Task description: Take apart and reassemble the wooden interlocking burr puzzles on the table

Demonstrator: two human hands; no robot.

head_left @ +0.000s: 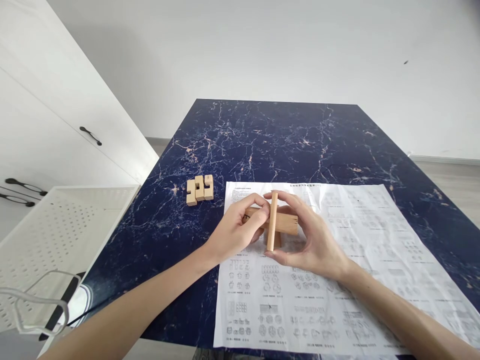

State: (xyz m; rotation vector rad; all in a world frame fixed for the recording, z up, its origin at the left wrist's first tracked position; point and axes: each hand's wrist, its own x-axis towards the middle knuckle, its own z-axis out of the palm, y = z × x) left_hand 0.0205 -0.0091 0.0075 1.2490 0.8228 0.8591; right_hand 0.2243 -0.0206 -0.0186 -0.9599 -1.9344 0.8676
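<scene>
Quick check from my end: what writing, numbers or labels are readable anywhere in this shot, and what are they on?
Nothing can be quoted.
Instruction sheet: a printed heading, text blocks and captioned diagrams, all too small and blurred to read.
Wooden pieces in the left hand and right hand: no marks visible.
Loose wooden pieces on the table: no marks visible.

I see pale tan wooden sticks [276,223] over a white sheet [375,235] printed with grey diagrams. The counter [262,135] is dark blue, veined white and pink like marble. Far left, tan blocks [200,189]; near left, a white perforated tray [56,225].
</scene>
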